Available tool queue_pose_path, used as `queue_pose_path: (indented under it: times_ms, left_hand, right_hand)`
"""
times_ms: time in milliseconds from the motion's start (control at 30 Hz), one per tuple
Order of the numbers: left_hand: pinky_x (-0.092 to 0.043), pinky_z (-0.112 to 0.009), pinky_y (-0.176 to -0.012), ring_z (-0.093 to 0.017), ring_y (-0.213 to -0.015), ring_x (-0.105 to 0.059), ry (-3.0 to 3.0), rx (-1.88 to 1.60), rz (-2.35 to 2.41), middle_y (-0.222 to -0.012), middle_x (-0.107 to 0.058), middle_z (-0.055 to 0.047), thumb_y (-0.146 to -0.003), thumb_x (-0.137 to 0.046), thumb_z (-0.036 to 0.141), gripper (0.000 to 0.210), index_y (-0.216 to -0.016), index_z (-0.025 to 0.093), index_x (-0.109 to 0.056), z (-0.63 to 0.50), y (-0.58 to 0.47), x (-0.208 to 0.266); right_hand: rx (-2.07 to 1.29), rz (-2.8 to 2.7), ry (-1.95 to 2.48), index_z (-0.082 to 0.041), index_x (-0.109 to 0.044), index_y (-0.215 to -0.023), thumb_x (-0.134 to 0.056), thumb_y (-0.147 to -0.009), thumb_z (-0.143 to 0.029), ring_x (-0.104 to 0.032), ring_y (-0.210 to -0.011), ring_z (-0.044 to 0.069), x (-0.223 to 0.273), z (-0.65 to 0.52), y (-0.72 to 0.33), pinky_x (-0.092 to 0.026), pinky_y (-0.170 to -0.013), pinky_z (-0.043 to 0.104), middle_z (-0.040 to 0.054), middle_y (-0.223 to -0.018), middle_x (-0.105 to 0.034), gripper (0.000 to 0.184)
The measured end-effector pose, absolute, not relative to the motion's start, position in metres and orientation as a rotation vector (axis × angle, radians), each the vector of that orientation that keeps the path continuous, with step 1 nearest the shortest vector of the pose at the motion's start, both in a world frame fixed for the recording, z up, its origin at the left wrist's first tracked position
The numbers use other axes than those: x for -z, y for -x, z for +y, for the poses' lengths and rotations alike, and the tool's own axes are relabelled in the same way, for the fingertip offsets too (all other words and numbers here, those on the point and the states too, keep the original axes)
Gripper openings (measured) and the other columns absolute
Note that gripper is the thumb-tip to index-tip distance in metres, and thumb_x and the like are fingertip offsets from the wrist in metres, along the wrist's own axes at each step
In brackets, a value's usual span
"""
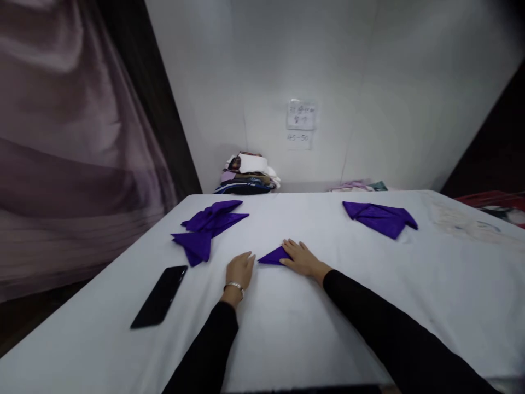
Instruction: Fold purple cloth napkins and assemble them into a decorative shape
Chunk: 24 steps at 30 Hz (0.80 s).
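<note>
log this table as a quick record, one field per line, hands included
surface: white table
right hand: resting on the small folded purple cloth
left hand: beside that cloth's left tip, holding nothing visible
left side: purple cloth heap, piece count unclear; black phone
far right: another purple cloth
beyond far edge: clothes pile
wall: paper signs

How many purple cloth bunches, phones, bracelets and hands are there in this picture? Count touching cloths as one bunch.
Purple bunches: 3
Phone: 1
Bracelet: 1
Hands: 2
Total: 7
</note>
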State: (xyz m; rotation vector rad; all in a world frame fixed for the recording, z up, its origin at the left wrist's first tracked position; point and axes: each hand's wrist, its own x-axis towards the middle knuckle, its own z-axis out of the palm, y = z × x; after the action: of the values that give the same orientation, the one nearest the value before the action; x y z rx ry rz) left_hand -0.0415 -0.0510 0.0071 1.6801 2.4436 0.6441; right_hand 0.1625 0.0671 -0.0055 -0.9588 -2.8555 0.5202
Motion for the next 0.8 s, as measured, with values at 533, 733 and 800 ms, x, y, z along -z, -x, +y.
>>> queue_pose_path:
  times_ms: [533, 733, 800]
  left_hand:
    - [-0.041, -0.030, -0.083, -0.017, -0.091, -0.055, -1.698, -0.845, 2.359, -0.094, -0.065, -0.004, -0.082, -0.049, 0.026, 0.023, -0.096, 0.019, -0.066, -0.046, 0.049, 0.010]
    - [-0.039, -0.029, -0.090, -0.015, -0.097, -0.054, -1.897, -0.805, 2.156, -0.101, -0.065, 0.002, -0.075, -0.058, 0.018, 0.027, -0.099, 0.027, -0.065, -0.040, 0.042, 0.012]
    - [-0.041, -0.031, -0.087, -0.017, -0.093, -0.055, -1.931, -0.795, 2.135, -0.094, -0.067, 0.000, -0.075, -0.054, 0.015, 0.024, -0.093, 0.025, -0.067, -0.035, 0.042, 0.011]
  right_hand:
    - [-0.448, -2.884, 0.964, -0.017, -0.016, -0.143, -0.015, -0.085, -0.065, -0.005, -0.136, 0.022, 0.011, 0.067, -0.164, -0.003, -0.107, 0.043, 0.0063, -0.149, -0.013, 0.075]
    - [-0.468, -2.862, 0.950, -0.017, -0.017, -0.142, -0.019, -0.085, -0.064, -0.007, -0.136, 0.024, 0.012, 0.068, -0.163, -0.004, -0.107, 0.045, 0.0075, -0.148, -0.014, 0.074]
    - [-0.482, -2.853, 0.949, -0.017, -0.018, -0.142, -0.022, -0.085, -0.064, -0.008, -0.136, 0.024, 0.011, 0.068, -0.163, -0.004, -0.107, 0.046, 0.0081, -0.148, -0.015, 0.074]
